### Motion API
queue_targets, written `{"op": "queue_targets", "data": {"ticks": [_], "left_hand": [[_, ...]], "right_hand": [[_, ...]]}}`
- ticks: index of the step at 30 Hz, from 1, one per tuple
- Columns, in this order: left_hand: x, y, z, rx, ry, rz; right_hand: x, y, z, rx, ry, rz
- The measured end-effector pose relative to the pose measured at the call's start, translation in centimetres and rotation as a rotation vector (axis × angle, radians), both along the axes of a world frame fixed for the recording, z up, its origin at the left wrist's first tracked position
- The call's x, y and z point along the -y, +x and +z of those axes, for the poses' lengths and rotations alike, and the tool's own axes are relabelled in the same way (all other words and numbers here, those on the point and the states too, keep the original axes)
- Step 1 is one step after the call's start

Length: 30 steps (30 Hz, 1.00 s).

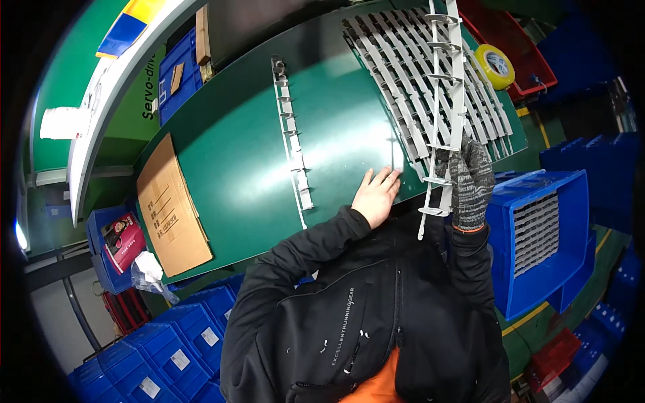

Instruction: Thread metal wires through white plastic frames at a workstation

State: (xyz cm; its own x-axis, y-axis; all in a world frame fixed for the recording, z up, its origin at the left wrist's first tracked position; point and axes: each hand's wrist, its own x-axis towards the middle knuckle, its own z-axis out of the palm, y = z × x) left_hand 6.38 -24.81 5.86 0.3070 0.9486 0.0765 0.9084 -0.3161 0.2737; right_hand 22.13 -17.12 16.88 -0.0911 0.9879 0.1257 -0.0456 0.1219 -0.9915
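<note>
My bare left hand lies flat at the near edge of the green table, fingers stretched out and holding nothing. In a dark grey knitted glove, my right hand is closed round the lower part of a long metal strip with several thin curved fins and a rod along it. That strip stands lengthwise over the right part of the table. Beneath and beside it, several similar metal strips lie side by side in a slanted row. A single finned strip lies apart, left of my left hand.
A flat cardboard sheet covers the table's left end. A yellow tape roll sits at the far right beside a red bin. To my right, a blue crate holds stacked metal pieces. Blue boxes are stacked at lower left.
</note>
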Motion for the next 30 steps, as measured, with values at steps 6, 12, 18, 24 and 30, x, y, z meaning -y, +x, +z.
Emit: {"op": "queue_targets", "data": {"ticks": [6,12,18,24,30], "left_hand": [[2.4,-8.0,3.6,0.298,0.263,0.537],[6.3,-11.8,1.6,0.203,0.303,0.936],[5.4,-12.1,-1.9,0.462,0.038,1.005],[4.5,-11.7,2.1,0.517,0.242,0.937],[4.0,-12.2,-1.2,0.370,0.069,0.917]], "right_hand": [[0.0,-2.2,-1.1,-0.005,-0.091,0.088],[0.6,-8.7,-5.0,0.420,0.272,0.086],[-0.7,-11.5,-12.9,1.194,0.164,0.491],[-0.3,-11.9,-8.9,0.774,0.334,0.248],[-1.1,-12.0,-11.9,1.176,0.122,0.485]]}}
